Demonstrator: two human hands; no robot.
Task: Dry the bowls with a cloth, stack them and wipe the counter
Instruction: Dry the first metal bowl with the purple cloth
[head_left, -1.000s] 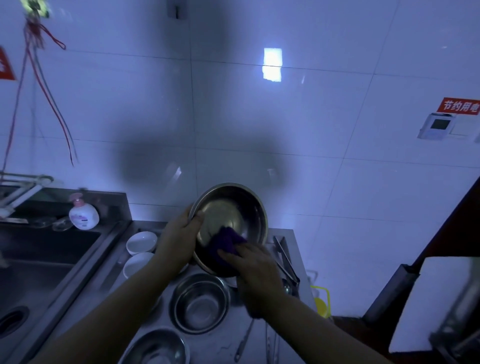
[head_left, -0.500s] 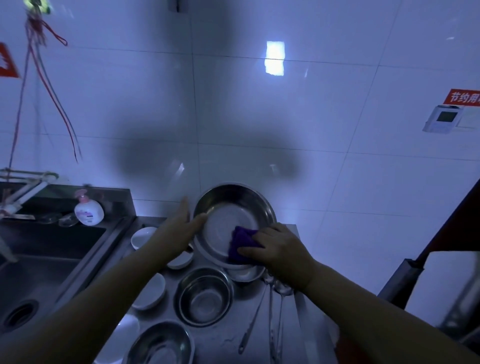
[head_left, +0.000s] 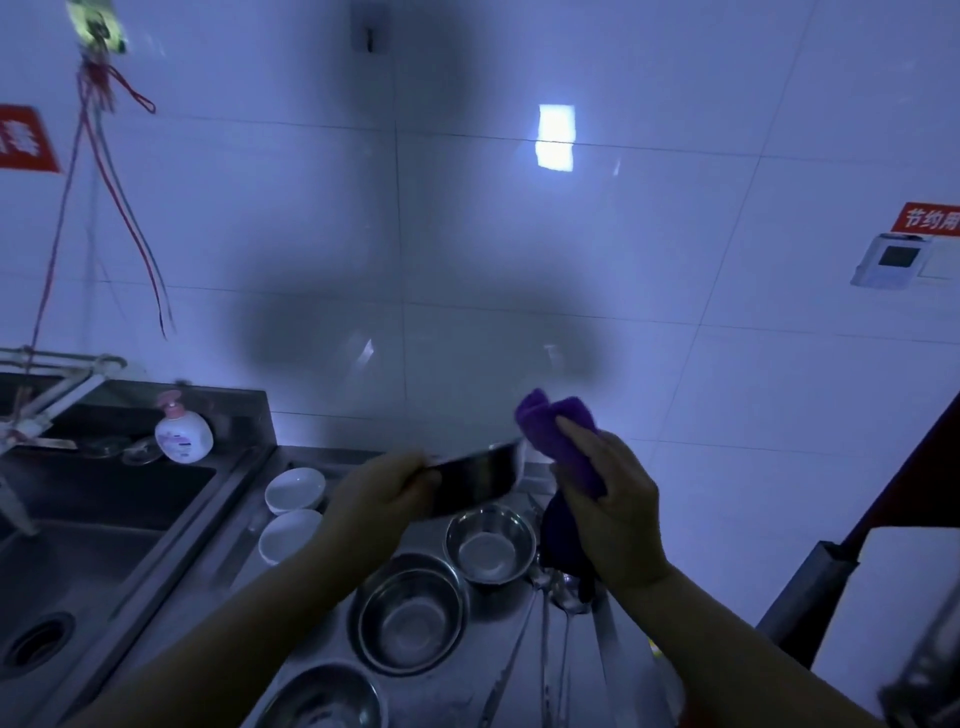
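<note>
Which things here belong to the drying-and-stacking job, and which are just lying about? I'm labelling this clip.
Job:
- steel bowl, held in the left hand
- purple cloth, in the right hand
- steel bowls on the counter
- white bowls
- counter

Lying about:
- soap bottle
- ladles
- sink

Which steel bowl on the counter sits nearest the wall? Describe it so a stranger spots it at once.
Start at the sink on the left and move right onto the steel counter. Three steel bowls stand there in a slanting row; take the small steel bowl at the far end, just below the right hand gripping the purple cloth. It is the smallest of the three.
</note>
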